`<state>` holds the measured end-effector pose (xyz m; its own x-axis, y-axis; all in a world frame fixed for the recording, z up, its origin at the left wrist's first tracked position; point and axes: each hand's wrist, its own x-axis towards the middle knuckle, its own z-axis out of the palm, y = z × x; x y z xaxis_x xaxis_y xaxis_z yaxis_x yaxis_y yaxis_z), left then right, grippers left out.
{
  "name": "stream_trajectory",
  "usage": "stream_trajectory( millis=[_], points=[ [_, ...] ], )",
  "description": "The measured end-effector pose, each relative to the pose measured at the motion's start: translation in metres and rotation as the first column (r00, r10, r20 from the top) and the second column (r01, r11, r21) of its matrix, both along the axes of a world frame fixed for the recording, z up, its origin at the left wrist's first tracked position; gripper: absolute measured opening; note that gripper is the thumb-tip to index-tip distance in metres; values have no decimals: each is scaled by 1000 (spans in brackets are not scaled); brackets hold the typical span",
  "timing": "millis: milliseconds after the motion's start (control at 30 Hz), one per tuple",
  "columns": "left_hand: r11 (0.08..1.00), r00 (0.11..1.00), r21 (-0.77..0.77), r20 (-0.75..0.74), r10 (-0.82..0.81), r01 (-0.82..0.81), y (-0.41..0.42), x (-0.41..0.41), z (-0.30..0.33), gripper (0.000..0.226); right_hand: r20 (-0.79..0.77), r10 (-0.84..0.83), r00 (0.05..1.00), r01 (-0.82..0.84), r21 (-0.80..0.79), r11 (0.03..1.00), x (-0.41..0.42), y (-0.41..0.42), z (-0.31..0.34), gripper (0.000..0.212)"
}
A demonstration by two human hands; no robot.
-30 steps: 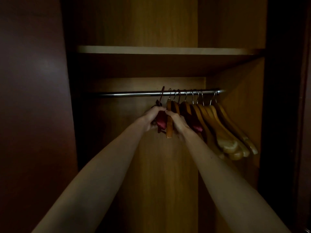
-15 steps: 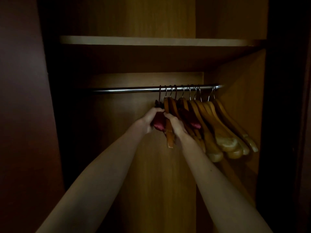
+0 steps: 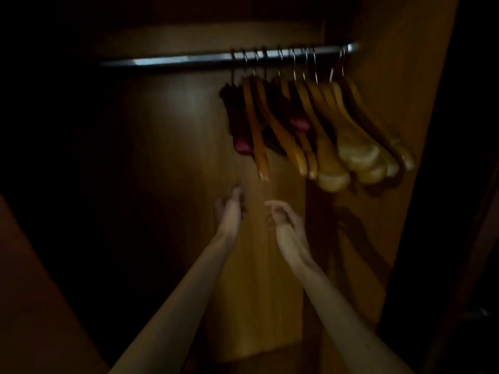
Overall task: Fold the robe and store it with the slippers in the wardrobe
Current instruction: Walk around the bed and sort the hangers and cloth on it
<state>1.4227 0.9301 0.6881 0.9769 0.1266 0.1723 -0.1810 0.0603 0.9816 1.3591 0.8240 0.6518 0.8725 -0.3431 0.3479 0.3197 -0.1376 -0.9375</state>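
Wardrobe (image 3: 256,292) interior dim, frame blurred. Metal rail (image 3: 189,60) running across top. Wooden hangers (image 3: 318,136) bunched at right end of rail, two dark red padded hangers (image 3: 243,147) among them. Left hand (image 3: 228,206) below rail, under leftmost hangers, fingers loosely curled, clasping nothing. Right hand (image 3: 280,215) just beside it, also below hangers, fingers half curled, empty. Both apart from hangers. Robe and slippers out of view.

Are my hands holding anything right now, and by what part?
Nothing. Both the left hand and right hand hang empty below the hangers, touching none.
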Motion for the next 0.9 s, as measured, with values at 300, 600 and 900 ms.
stream_trajectory(
  millis=[300, 600, 900],
  points=[
    [812, 775, 323, -588, -230, 487, -39, -75, -283, 16, -705, -11, 709, -64, -79, 995, -61, -76, -311, 21],
    [219, 361, 301, -873, -329, 928, -112, -146, -412, 13, -928, -208, 309, 501, -27, 865, -228, -91, -395, 19],
    [-446, 52, 153, -972, -230, 882, -136, -262, -488, 10, -997, -58, 48, 942, 25, 335, -416, -18, -458, 21]
  ],
)
